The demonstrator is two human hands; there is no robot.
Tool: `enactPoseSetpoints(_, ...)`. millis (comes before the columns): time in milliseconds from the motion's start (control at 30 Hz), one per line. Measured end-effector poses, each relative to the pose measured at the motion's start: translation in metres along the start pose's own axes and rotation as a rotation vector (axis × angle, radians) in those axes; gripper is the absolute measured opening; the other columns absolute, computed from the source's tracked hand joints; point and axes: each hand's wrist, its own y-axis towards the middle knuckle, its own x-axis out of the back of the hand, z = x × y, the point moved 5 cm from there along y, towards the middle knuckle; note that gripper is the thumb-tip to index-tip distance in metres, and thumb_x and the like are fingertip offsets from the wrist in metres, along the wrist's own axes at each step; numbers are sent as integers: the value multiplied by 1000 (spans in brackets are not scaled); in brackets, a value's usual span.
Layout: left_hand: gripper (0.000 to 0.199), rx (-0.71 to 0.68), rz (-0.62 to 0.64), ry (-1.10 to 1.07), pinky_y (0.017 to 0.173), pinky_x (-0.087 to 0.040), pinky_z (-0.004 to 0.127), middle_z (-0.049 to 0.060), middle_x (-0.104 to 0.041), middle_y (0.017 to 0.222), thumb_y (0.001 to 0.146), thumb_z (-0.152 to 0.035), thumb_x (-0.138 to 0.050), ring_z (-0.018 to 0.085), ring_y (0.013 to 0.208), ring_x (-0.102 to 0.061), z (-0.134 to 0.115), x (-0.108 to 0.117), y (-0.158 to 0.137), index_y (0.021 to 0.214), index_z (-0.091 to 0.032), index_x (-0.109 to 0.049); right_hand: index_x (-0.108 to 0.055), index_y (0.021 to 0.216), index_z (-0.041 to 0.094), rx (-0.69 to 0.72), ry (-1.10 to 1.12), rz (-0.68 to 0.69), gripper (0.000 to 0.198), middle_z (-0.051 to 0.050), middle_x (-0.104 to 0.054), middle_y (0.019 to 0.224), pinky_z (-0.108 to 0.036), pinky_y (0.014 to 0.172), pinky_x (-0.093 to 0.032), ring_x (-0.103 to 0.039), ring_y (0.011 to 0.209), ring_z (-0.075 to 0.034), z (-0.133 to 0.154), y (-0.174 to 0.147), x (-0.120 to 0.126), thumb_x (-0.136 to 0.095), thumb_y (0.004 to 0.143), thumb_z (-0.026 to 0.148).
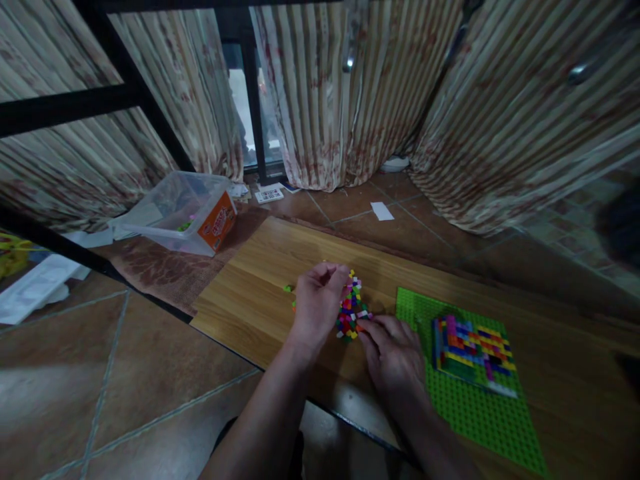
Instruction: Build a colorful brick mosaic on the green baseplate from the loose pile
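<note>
Loose bricks: a low, scattered heap of small multicoloured plastic bricks [351, 303] is located on the long wood-grained tabletop [245, 267], between the two hands and to the left of the baseplate.
Left hand: the left hand [319, 297] is positioned over the left side of the heap. The fingers are curled inward, with thumb and forefinger brought close together; whether a brick is gripped cannot be told.
Right hand: the right hand [397, 353] is placed at the near right edge of the heap, partly curled, with thumb and forefinger extended to the bricks. An orange piece is seen at the fingertips; a firm grip cannot be confirmed.
Stray pieces: a small green brick [289, 288] is found left of the left hand, apart from the heap.
Baseplate: a flat, square-cornered, studded green plastic baseplate [485, 427] is laid on the tabletop, right of the right hand.
Brick assembly: a rectangular block of stacked multicoloured bricks [473, 350] is seated on the baseplate.
Storage box: a clear plastic box with an orange label [219, 220] is stood beyond the tabletop's far left corner; a few green pieces are visible inside.
</note>
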Motion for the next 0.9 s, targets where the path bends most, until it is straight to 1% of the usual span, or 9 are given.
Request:
enactPoseSetpoints(167, 22, -6, 16, -8, 52, -37, 19, -2, -59, 58, 75, -32, -69, 7, 51, -47, 0, -4, -1, 64, -14, -63, -70, 91, 23, -19, 27, -27, 19, -8, -67, 98, -38, 80, -46, -56, 88, -23, 4, 5, -1, -51, 93, 24)
enactPoseSetpoints(333, 21, 3, 44, 20, 51, -36, 18, -2, -60, 60, 75, -33, -69, 7, 52, -48, 5, -11, -2, 65, -14, -64, -64, 95, 21, -66, 189, -30, 16, -7, -67, 99, -35, 83, -47, -59, 92, -21, 7, 4, 11, -48, 94, 20)
enactPoseSetpoints(433, 19, 55, 107, 69, 54, -40, 19, -2, -62, 65, 75, -33, -69, 8, 55, -50, 15, -20, -5, 73, -14, -67, -62, 95, 22, -87, 297, -28, 13, -4, -68, 93, -31, 79, -49, -62, 88, -19, 5, -2, 24, -49, 94, 20)
enactPoseSetpoints(500, 19, 82, 191, 124, 57, -43, 21, -1, -63, 68, 75, -33, -69, 9, 57, -53, 22, -30, -9, 78, -14, -68, -62, 91, 22, -97, 348, -47, 11, -3, -69, 88, -29, 76, -50, -64, 85, -18, 2, -6, 36, -51, 94, 19)
enactPoseSetpoints(567, 17, 67, 295, 196, 59, -44, 22, 0, -65, 70, 77, -32, -67, 11, 60, -54, 29, -42, -16, 79, -15, -69, -63, 90, 23, -122, 385, -79, 11, -2, -69, 87, -28, 74, -51, -65, 83, -17, -5, -10, 51, -53, 93, 20)
enactPoseSetpoints(700, 15, 18, 473, 318, 62, -42, 22, 0, -65, 70, 81, -28, -61, 12, 65, -55, 40, -66, -35, 78, -15, -70, -68, 104, 25, -228, 371, -153, 16, -2, -73, 97, -28, 77, -54, -69, 88, -16, -35, -20, 82, -56, 93, 25)
enactPoseSetpoints(767, 16, 23, 526, 364, 62, -42, 23, 1, -65, 70, 82, -27, -60, 13, 65, -56, 46, -75, -43, 79, -15, -70, -70, 102, 26, -286, 336, -191, 15, -2, -74, 101, -31, 81, -54, -70, 91, -18, -55, -26, 94, -58, 92, 28)
enactPoseSetpoints(833, 17, 30, 562, 408, 61, -41, 23, 1, -65, 71, 83, -27, -59, 13, 65, -56, 51, -81, -49, 81, -15, -70, -70, 100, 26, -305, 310, -214, 15, -2, -74, 102, -33, 84, -54, -70, 93, -19, -71, -32, 102, -59, 92, 30)
enactPoseSetpoints(900, 18, 31, 588, 444, 60, -41, 23, 1, -65, 72, 84, -27, -58, 13, 65, -56, 56, -86, -53, 84, -15, -71, -70, 98, 25, -308, 285, -204, 14, -2, -74, 101, -33, 84, -54, -70, 93, -19, -81, -35, 105, -58, 92, 31)
